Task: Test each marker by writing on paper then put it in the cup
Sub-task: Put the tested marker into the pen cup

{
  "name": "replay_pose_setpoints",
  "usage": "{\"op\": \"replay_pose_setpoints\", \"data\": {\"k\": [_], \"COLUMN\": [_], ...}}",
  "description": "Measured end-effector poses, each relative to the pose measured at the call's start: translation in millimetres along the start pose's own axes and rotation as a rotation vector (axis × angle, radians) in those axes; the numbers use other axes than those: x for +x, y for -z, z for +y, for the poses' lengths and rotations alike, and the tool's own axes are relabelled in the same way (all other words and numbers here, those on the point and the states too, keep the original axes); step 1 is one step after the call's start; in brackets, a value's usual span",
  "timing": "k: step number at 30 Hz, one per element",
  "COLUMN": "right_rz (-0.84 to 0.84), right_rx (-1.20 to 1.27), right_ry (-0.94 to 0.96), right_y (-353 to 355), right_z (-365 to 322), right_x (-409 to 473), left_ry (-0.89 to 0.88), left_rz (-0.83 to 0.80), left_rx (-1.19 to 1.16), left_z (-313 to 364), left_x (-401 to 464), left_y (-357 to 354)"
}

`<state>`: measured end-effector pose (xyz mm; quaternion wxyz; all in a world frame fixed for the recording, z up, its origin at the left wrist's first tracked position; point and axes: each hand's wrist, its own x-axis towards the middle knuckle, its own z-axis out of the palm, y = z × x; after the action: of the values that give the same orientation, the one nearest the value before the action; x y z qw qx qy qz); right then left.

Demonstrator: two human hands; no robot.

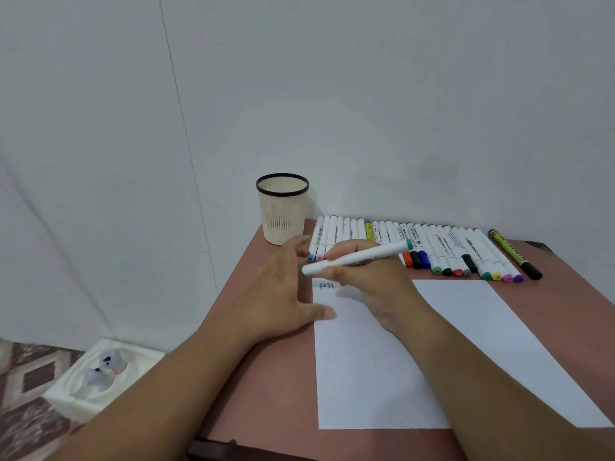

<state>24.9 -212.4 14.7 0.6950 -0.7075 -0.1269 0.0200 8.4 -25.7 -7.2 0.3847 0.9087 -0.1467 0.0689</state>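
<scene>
My right hand grips a white marker with green ends, held nearly level just above the top left corner of the white paper. The word "test" is written there in green. My left hand rests flat on the table at the paper's left edge, thumb on the sheet, fingers close to the marker's near tip. The cream mesh cup with a black rim stands at the table's far left corner; no marker shows above its rim. A row of markers lies along the back.
The brown table stands against a white wall. A yellow-green marker with a black cap lies at the right end of the row. On the patterned floor to the left sits a white foam tray with a small grey object.
</scene>
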Motion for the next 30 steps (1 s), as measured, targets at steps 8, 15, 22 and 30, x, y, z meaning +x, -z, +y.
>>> {"op": "replay_pose_setpoints", "data": {"k": [8,15,22,30], "right_rz": [0.217,0.18,0.254,0.107], "right_rx": [0.4,0.116,-0.208,-0.851], "right_ry": [0.064,0.209,0.258,0.15], "right_y": [17,-8,-38,-61], "right_z": [-40,-99,-100,-68], "right_x": [-4,11,100,151], "left_ry": [0.134,0.141,0.108,0.122], "left_rz": [-0.032,0.11,0.522,0.469], "left_rx": [0.082,-0.082,-0.116,-0.034], "left_z": [-6,-9,-18,-24], "left_x": [8,5,7,12], "left_y": [2,6,18,20]}}
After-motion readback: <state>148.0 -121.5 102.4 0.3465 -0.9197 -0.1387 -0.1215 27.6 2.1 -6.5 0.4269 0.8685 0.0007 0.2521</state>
